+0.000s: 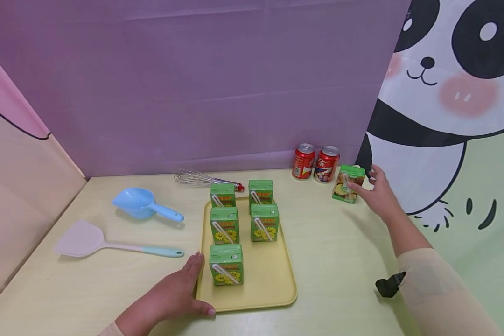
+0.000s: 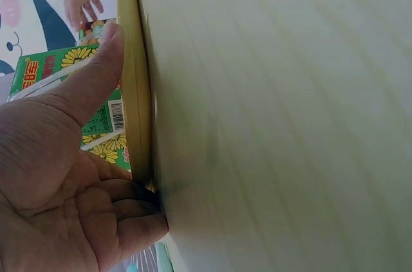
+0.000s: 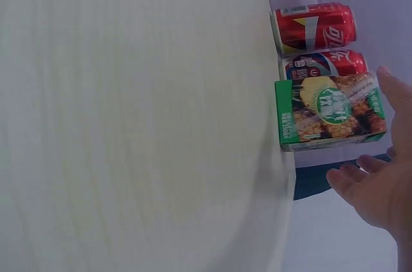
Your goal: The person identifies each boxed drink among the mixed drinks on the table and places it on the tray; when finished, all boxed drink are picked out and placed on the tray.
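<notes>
My left hand (image 1: 172,291) holds the front left corner of a yellow tray (image 1: 269,275), thumb along the front rim and fingers against the left side. In the left wrist view the fingers bend in at the tray's edge (image 2: 136,92). Green drink cartons with yellow flowers and straws stand upright on the tray, three on its left, including the front carton (image 1: 227,264), and two on its right. At the back right, my right hand (image 1: 380,198) is beside a green juice carton (image 3: 331,110) with fruit pictures, thumb close to it and fingers spread.
Two red soda cans (image 1: 304,162) stand next to the juice carton, against the purple backdrop (image 1: 193,93). A whisk (image 1: 206,178) lies behind the tray. On the left are a blue scoop (image 1: 140,204) and a pale spatula (image 1: 86,240). A panda-printed wall (image 1: 428,172) borders the table's right.
</notes>
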A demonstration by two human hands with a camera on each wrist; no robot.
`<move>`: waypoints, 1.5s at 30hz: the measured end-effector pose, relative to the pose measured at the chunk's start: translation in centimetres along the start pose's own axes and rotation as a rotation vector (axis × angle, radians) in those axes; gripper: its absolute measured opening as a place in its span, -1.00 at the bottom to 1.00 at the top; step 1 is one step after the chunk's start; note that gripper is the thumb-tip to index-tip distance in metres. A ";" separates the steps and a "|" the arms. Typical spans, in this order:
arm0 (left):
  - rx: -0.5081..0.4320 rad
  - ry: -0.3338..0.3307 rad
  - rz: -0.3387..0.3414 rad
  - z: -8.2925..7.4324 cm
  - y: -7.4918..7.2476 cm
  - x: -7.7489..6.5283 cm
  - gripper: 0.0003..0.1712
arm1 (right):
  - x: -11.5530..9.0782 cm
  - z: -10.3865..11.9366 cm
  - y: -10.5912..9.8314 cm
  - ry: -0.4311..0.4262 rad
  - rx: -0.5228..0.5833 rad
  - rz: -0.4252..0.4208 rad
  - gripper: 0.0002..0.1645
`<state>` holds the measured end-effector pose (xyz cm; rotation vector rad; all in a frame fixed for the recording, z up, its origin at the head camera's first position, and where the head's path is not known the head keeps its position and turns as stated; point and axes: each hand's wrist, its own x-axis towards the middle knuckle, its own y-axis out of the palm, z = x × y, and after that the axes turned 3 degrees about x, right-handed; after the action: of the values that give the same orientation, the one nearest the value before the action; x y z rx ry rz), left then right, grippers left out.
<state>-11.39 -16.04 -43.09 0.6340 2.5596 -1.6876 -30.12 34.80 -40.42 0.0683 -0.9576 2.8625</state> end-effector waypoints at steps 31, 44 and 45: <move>0.014 -0.001 0.015 -0.1 0.0 0.0 0.50 | -0.8 0.0 1.4 -0.013 -0.042 -0.037 -0.07; 0.006 -0.004 0.014 -0.1 0.0 0.1 0.50 | -2.8 2.3 1.9 -0.071 -0.032 0.031 -0.17; 0.006 -0.004 0.014 0.0 0.0 0.1 0.50 | -3.0 2.6 1.9 -0.078 -0.027 0.035 -0.19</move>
<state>-11.48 -15.98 -43.08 0.6460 2.5421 -1.6920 -27.41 31.43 -39.77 0.1641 -1.0214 2.8977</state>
